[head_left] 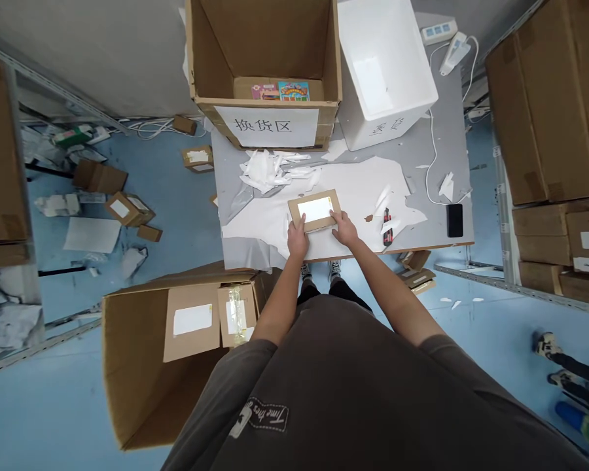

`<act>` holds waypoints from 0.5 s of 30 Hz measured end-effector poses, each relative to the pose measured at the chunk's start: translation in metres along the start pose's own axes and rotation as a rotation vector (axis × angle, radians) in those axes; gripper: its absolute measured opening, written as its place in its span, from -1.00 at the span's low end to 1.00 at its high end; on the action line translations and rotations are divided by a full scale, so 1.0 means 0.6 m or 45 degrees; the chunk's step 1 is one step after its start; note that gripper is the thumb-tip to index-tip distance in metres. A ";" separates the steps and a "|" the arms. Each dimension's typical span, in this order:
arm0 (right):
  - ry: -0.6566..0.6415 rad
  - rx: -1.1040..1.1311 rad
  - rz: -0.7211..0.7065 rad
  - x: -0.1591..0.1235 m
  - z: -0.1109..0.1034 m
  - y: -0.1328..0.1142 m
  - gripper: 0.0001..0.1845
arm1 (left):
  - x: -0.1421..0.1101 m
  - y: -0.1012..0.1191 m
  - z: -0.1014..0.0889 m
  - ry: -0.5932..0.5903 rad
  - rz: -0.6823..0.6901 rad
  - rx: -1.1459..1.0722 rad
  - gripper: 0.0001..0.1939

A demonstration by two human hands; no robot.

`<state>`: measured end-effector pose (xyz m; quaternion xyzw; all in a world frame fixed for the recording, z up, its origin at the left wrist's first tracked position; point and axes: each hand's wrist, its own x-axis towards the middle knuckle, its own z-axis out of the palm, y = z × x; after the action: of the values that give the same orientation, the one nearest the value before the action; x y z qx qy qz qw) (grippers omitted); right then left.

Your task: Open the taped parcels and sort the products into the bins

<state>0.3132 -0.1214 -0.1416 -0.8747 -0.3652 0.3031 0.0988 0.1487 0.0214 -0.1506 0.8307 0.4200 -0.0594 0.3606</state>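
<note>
I have both hands on a flat carton [310, 227] with a white label [315, 210] on top, near the front edge of the tabletop [444, 154]. My left hand [298, 239] grasps its near left corner and my right hand [344, 229] its near right corner, neither released. The carton lies slightly askew on a white sheet [360, 190] spread over the table. Just right of my right hand sits a red-handled cutter [387, 227], with a black phone [454, 220] further right by the table's right edge. Crumpled white wrap [262, 170] lies toward the left side. At the far edge stand an open cardboard box [211, 65] with a paper sign [266, 126] on its front and a white foam box [385, 72] beside it. A power strip [438, 31] sits at the far right corner. Another open cardboard box [132, 366] stands on the floor below the front edge.
</note>
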 end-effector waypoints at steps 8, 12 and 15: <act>0.128 -0.101 0.185 -0.008 -0.005 0.013 -0.17 | -0.063 0.047 0.046 -0.149 -0.010 -0.083 -0.04; 0.157 -0.072 0.218 -0.020 -0.021 0.037 -0.13 | -0.116 0.071 0.081 -0.298 0.094 -0.047 -0.01; 0.207 -0.037 0.232 -0.056 -0.023 0.051 -0.14 | -0.128 0.073 0.077 -0.192 0.097 0.022 -0.13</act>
<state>0.3210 -0.1661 -0.1274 -0.9273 -0.2794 0.2334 0.0874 0.1415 -0.0759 -0.1298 0.8423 0.3593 -0.1114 0.3861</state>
